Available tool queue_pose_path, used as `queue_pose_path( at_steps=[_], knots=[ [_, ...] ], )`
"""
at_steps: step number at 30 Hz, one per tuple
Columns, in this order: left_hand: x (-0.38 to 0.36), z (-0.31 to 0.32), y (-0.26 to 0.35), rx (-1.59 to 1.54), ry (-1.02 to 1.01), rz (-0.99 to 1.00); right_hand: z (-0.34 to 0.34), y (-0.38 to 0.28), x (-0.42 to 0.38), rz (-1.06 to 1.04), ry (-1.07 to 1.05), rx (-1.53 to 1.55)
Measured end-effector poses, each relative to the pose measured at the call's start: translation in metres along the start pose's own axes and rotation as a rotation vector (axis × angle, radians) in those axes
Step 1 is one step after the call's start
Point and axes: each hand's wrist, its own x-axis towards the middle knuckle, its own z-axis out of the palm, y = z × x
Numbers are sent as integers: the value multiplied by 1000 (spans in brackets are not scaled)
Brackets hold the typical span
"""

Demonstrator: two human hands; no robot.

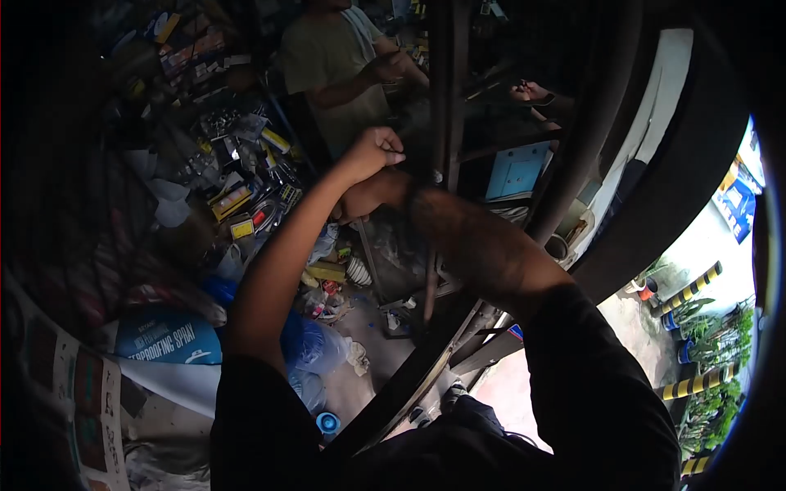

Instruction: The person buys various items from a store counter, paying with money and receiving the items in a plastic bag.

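Observation:
My left hand (375, 155) is raised in front of a dark upright post, its fingers curled and pinched together. Whatever lies between those fingertips, if anything, is too small to make out. Just below it, my right hand (372, 198) reaches across from the right, partly behind my left wrist. Its fingers look bent inward, and what they hold is hidden. Beneath both hands is a dark frame (366, 250) beside a heap of small items. A white spiral bulb (358, 271) and a yellow box (327, 271) lie in that heap.
A person (332, 78) stands beyond my hands; another hand (532, 92) shows farther right. Yellow packages (232, 200) and tools crowd the left. Plastic-wrapped bottles (319, 348) stand below. A dark wooden beam (409, 385) crosses before me. Striped posts (696, 380) and plants stand outside right.

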Motion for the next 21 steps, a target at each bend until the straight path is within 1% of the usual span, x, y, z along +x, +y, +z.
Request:
queue_pose_path(
  at_steps=[2, 3, 6, 7, 9, 11, 13, 15, 19, 21],
  knots=[
    [1, 2, -1, -51, -36, -19, 14, 20, 30, -36, -13, 31],
    [2, 2, -2, -64, -43, -20, 15, 17, 31, -48, -11, 27],
    [3, 5, -6, -97, -51, -12, 14, 18, 20, -98, -70, 144],
    [4, 6, -8, -106, -52, -5, 14, 19, 19, -94, -92, 128],
    [4, 6, -9, -31, -47, 3, 9, 18, 19, -88, -134, 88],
    [2, 6, -8, 19, -36, 5, 8, 19, 18, -108, -168, 160],
    [1, 6, -10, 43, -30, 1, 2, 6, 7, -82, -183, 130],
    [0, 6, -13, 52, -32, 1, -7, -10, -7, -14, -171, -6],
    [0, 8, -20, 32, -13, 2, 4, 1, 3, -47, -176, 130],
    [0, 7, -19, 46, -9, 7, 5, 3, 4, -48, -158, 126]
  ],
)
